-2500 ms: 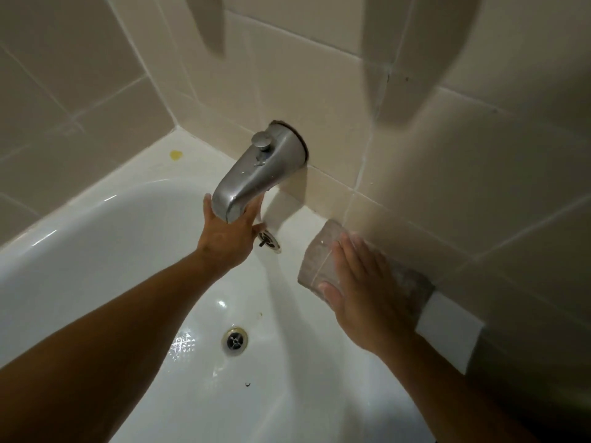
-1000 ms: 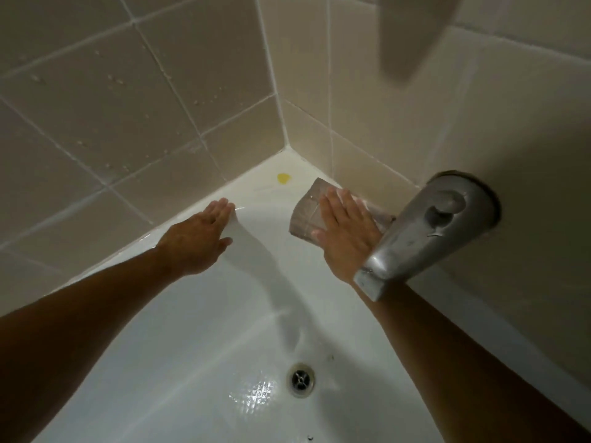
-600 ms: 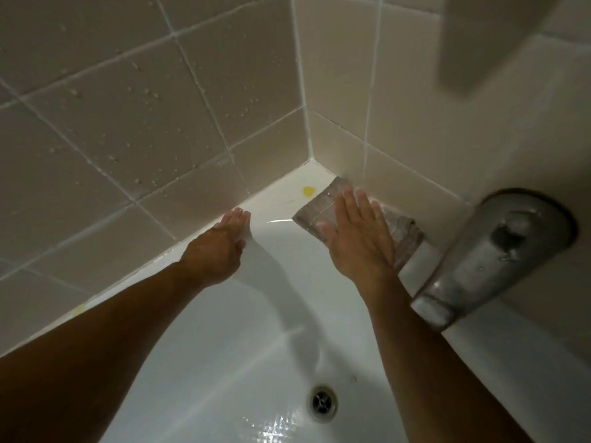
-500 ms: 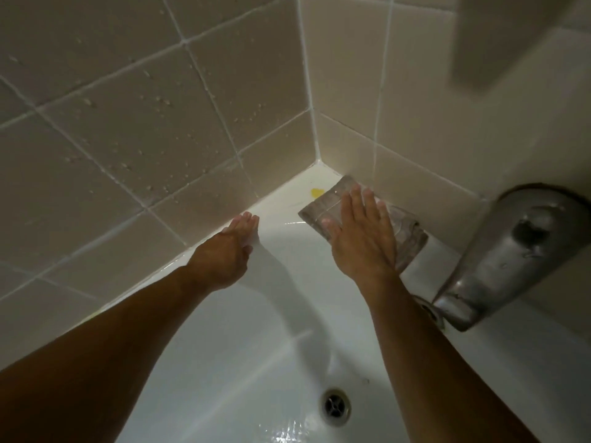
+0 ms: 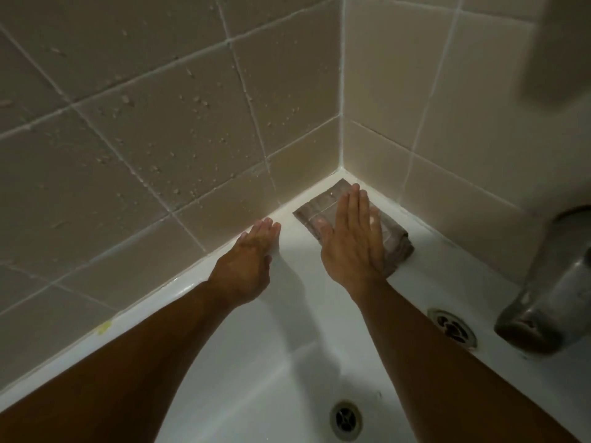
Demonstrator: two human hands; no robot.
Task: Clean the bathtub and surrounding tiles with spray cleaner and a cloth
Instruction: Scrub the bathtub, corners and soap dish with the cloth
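Pressing flat with straight fingers, the right hand [image 5: 350,238] now has the folded grey-brown cloth [image 5: 396,241] right in the corner of the glossy white bathtub ledge [image 5: 291,225], its far tip almost touching the white caulk line where the two walls meet. Half a second ago the cloth sat a little short of that corner, with a small yellow spot on the ledge just beyond it; the spot no longer shows, so the cloth has likely slid over it. The left hand [image 5: 246,254], open and gripping nothing, stays braced on the ledge against the beige wall tiles [image 5: 160,139], which are beaded with droplets. The dull metal tub spout [image 5: 550,302] sits at the right edge. To my eye the ledge wipe has reached its end; the wet tiles look like the next job. No spray bottle is in sight.
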